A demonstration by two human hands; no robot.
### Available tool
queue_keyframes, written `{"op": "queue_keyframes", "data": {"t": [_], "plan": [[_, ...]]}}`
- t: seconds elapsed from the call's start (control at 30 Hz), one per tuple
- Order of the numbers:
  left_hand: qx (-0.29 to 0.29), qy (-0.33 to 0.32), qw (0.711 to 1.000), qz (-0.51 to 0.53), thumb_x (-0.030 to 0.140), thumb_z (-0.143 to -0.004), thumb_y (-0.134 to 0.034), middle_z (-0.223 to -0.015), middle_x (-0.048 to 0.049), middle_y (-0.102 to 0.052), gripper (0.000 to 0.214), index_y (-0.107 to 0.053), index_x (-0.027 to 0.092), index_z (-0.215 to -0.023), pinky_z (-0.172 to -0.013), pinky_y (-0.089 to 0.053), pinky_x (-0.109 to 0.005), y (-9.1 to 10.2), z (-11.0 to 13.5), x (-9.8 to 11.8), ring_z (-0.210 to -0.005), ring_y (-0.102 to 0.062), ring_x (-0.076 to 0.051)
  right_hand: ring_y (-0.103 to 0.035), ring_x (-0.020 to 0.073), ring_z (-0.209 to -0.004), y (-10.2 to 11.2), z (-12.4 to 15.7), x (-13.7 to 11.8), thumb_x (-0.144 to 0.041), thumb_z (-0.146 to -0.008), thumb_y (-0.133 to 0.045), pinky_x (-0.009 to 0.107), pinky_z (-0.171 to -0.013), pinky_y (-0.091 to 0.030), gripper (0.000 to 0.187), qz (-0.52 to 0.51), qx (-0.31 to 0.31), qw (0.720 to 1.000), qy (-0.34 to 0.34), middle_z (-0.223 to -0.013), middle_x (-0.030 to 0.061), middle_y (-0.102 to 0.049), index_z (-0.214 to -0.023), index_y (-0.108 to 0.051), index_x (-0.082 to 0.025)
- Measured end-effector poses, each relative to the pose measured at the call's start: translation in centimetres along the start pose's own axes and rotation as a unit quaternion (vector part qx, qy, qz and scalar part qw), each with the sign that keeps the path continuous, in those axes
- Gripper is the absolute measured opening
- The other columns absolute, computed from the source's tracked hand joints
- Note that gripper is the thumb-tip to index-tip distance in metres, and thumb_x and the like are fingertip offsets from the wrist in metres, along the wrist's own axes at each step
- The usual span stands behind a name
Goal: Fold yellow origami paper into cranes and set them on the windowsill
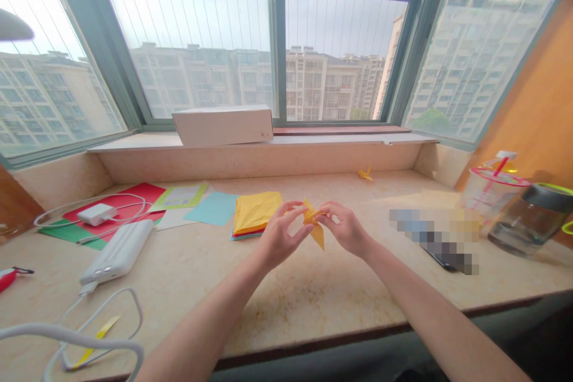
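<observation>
Between my two hands, a little above the stone counter, is a yellow folded-paper crane [317, 236] with pointed wings, one tip up and one down. The fingers of my left hand [286, 230] pinch its left side. From the right, my right hand [345, 228] pinches a narrow folded part of it between thumb and fingers. A stack of yellow paper [257, 213], with red and blue sheets beneath, lies just left of my left hand. Farther back on the counter rests a small finished-looking yellow paper crane [366, 174].
At left lie coloured sheets [211, 209], a white charger [97, 213], a power bank [119, 250] and looped cables [134, 304]. A white box [222, 126] stands on the sill. At right are a blurred phone [441, 250], a plastic cup [492, 194] and a dark-lidded jar [530, 221].
</observation>
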State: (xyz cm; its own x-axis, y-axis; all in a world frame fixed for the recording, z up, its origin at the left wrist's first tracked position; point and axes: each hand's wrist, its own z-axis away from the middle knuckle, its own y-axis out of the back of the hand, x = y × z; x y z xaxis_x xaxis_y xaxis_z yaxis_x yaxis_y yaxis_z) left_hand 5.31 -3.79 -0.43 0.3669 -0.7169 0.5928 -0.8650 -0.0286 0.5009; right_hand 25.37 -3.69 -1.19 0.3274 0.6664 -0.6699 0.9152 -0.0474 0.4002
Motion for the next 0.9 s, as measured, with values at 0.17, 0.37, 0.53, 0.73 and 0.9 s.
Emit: {"op": "queue_keyframes", "data": {"t": [0.17, 0.37, 0.53, 0.73, 0.9], "plan": [[-0.027, 0.022, 0.999, -0.025, 0.040, -0.085, -0.065, -0.127, -0.0110, -0.059, 0.029, -0.069, 0.024, -0.109, -0.091, -0.050, -0.040, 0.0, 0.1, -0.2, -0.100, -0.064, -0.024, -0.059, 0.0208, -0.083, 0.2, 0.0, -0.1, -0.037, -0.091, -0.059, 0.035, -0.077, -0.046, 0.017, -0.008, 0.014, 1.000, 0.021, -0.085, 0.0045, -0.065, -0.086, -0.069, -0.024], [-0.061, 0.013, 0.997, 0.041, 0.038, -0.086, -0.064, -0.131, -0.0132, -0.058, 0.032, -0.066, 0.020, -0.113, -0.081, -0.056, -0.034, -0.1, 0.1, 0.0, -0.091, -0.068, -0.021, -0.060, 0.0204, -0.087, -0.2, 0.1, 0.1, -0.040, -0.089, -0.061, 0.034, -0.079, -0.047, 0.018, -0.039, 0.012, 0.999, 0.001, -0.090, 0.0048, -0.066, -0.088, -0.070, -0.024], [-0.023, 0.004, 0.998, 0.061, 0.034, -0.085, -0.067, -0.118, -0.0116, -0.068, 0.032, -0.066, 0.020, -0.113, -0.094, -0.052, -0.041, -0.7, 0.0, -0.6, -0.109, -0.064, -0.026, -0.064, 0.0200, -0.088, -0.7, 0.0, 0.6, -0.046, -0.084, -0.066, 0.035, -0.081, -0.049, 0.035, -0.159, 0.025, 0.983, -0.091, -0.099, 0.0061, -0.069, -0.110, -0.065, -0.023], [0.079, 0.087, 0.982, 0.147, 0.038, -0.083, -0.068, -0.126, -0.0142, -0.064, 0.038, -0.065, 0.018, -0.115, -0.099, -0.049, -0.043, -1.7, 0.0, -2.3, -0.114, -0.062, -0.027, -0.062, 0.0162, -0.068, -0.6, -0.3, 0.3, -0.063, -0.086, -0.052, 0.029, -0.062, -0.045, 0.051, -0.185, -0.075, 0.957, -0.210, -0.085, 0.0075, -0.069, -0.091, -0.069, -0.016], [0.050, 0.119, 0.967, 0.220, 0.050, -0.090, -0.054, -0.112, -0.0129, -0.069, 0.041, -0.068, 0.015, -0.105, -0.091, -0.053, -0.040, -1.6, -0.2, -1.4, -0.101, -0.067, -0.025, -0.059, 0.0132, -0.061, -0.5, -0.3, 0.0, -0.058, -0.085, -0.059, 0.027, -0.061, -0.043, 0.042, -0.231, -0.067, 0.948, -0.210, -0.073, 0.0026, -0.066, -0.084, -0.067, -0.016]]}}
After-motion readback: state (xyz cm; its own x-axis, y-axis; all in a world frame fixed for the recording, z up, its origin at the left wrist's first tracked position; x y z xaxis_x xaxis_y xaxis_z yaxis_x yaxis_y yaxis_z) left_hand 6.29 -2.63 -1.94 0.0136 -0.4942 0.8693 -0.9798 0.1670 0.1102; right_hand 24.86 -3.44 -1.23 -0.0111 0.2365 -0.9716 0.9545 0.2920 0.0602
